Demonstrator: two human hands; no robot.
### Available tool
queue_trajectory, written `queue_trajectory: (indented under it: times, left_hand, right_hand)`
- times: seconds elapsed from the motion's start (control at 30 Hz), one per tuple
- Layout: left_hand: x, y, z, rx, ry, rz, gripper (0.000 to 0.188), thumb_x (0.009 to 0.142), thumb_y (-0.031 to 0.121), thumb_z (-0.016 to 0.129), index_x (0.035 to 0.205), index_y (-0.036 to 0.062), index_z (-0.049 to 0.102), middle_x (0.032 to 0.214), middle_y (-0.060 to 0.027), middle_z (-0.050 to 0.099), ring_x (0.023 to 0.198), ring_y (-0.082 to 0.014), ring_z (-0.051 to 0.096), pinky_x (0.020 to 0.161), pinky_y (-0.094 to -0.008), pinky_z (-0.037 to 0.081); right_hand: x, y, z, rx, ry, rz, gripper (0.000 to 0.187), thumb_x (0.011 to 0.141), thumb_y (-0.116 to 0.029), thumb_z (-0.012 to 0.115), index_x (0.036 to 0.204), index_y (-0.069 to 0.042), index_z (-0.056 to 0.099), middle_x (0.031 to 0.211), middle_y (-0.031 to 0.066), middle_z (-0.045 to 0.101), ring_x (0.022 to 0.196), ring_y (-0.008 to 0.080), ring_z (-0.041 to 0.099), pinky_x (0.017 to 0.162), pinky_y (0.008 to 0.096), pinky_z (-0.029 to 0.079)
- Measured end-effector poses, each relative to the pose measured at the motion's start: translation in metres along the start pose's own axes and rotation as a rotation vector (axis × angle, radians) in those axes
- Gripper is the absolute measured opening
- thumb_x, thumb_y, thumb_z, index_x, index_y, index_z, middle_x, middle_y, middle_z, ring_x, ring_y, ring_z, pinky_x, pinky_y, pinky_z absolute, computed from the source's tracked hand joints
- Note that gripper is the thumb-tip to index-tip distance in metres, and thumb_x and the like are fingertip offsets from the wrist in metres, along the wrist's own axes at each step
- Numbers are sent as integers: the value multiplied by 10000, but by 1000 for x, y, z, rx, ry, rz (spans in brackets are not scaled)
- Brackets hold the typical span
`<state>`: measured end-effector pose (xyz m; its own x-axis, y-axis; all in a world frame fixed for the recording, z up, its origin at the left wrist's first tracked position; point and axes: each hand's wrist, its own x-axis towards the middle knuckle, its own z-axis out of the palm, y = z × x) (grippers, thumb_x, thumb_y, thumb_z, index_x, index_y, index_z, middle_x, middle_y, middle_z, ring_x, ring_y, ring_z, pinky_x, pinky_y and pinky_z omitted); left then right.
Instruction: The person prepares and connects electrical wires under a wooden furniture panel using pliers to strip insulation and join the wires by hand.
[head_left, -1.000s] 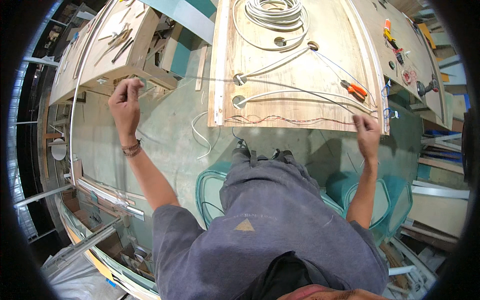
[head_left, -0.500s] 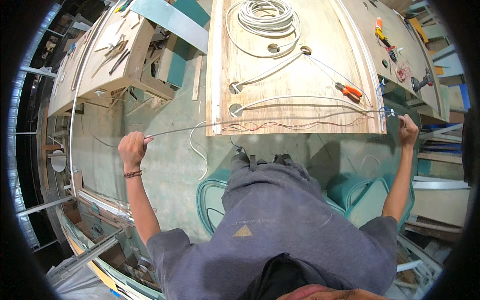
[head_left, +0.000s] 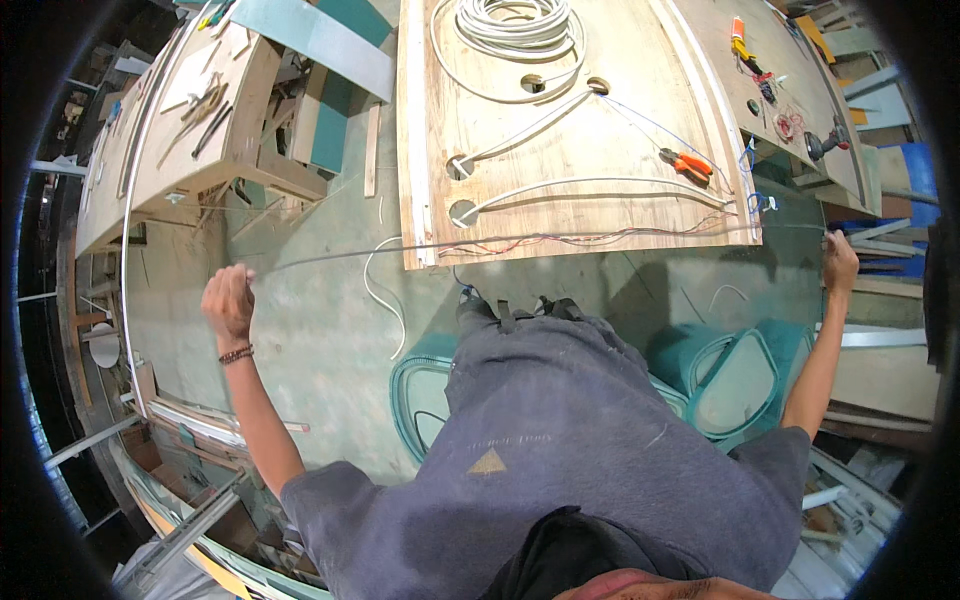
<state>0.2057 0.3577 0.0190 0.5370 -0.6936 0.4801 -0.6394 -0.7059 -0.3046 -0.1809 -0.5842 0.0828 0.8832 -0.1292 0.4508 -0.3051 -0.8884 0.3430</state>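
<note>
My left hand point(head_left: 230, 303) is closed around a thin dark cable point(head_left: 345, 252), out to the left of the wooden panel. Far to the right, my right hand point(head_left: 841, 264) pinches the other stretch of that cable. Between the two hands it runs nearly straight across the near edge of the wooden panel point(head_left: 560, 210). Thin red and dark wires point(head_left: 540, 237) lie along that same edge. Orange-handled pliers point(head_left: 690, 166) rest on the panel near its right side. A white cable point(head_left: 590, 182) curves out of a round hole beside them.
A coil of white cable point(head_left: 515, 30) lies on the panel's far part. A workbench with hand tools point(head_left: 230, 140) stands at left; another bench point(head_left: 790, 100) at right carries a cordless drill point(head_left: 827, 143). Rolled green sheets point(head_left: 735, 375) sit on the floor beside me.
Both hands have moved farther apart, the left one leftward and the right one rightward. The dark cable between them is straighter, and its loose loop beyond my left hand no longer shows.
</note>
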Motion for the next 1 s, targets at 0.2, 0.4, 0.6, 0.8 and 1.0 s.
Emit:
queue_trajectory:
  times: [0.2,0.4,0.6,0.8,1.0]
  left_hand:
    - [-13,3,56,-214,-88,-190,82,935,117,610,903,62,558,793,-103,640,654,-290,638,545,-371,486]
    - [-9,0,89,-208,-27,-54,246,964,267,581,823,79,510,706,-101,535,628,-294,549,555,-393,442]
    - [-23,-34,141,-191,-89,-59,332,993,361,518,807,87,498,650,-113,529,584,-306,550,524,-404,429]
    - [3,-41,191,-277,-37,-126,350,1010,415,476,842,110,521,591,-124,563,540,-330,588,467,-422,428]
    - [37,-41,234,-176,-33,-149,378,1000,476,468,861,130,534,598,-119,584,535,-319,602,452,-411,432]
  right_hand:
    - [-2,-5,-19,25,-156,41,310,1053,-311,415,957,-83,601,868,130,601,808,372,630,644,419,487]
    - [6,-39,-42,80,-107,254,357,1059,-347,402,1042,-91,649,869,175,599,796,363,634,707,412,497]
    - [-4,-32,-78,2,-209,405,445,1041,-416,427,1145,-60,672,1081,197,663,1011,344,634,840,388,507]
    - [-13,-47,-111,-36,9,315,467,1029,-492,424,1053,-95,669,832,172,611,740,341,586,705,382,489]
    - [-44,-50,-120,-248,-129,363,384,1049,-414,400,1088,-135,661,897,147,637,856,391,623,683,430,500]
